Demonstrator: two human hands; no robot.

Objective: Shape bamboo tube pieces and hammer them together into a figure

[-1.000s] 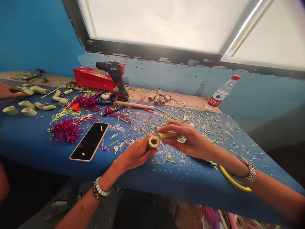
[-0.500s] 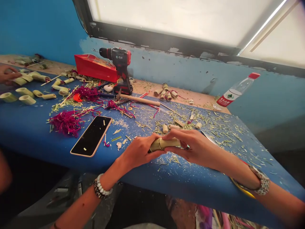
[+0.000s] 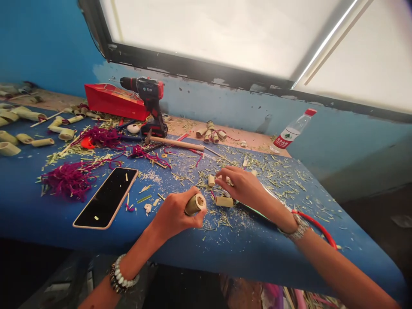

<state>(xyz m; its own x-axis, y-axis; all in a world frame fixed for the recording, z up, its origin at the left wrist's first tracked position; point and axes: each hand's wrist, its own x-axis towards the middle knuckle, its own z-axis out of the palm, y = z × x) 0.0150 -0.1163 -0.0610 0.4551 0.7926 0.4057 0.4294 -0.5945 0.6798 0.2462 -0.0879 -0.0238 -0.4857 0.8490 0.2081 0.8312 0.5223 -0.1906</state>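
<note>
My left hand (image 3: 174, 216) grips a short bamboo tube (image 3: 195, 204), with its hollow end facing up and to the right. My right hand (image 3: 241, 185) rests low over the blue-covered table (image 3: 257, 253), its fingertips among the shavings. Two short bamboo pieces lie near it: one (image 3: 211, 180) by the fingertips and one (image 3: 224, 201) just below the palm. I cannot tell whether the fingers touch either piece. A long thin pale strip (image 3: 254, 209) runs under the right wrist.
Behind stand a cordless drill (image 3: 148, 96), a red box (image 3: 112, 102), a hammer (image 3: 175, 143) and a water bottle (image 3: 291, 131). A phone (image 3: 106, 197) and magenta fibres (image 3: 69, 180) lie left, with several bamboo pieces (image 3: 19, 137) beyond. A red loop (image 3: 317, 227) lies right.
My hands have parted; the right no longer holds the tube and has moved onto the scraps. The left keeps the tube. A hand at the far left has left view.
</note>
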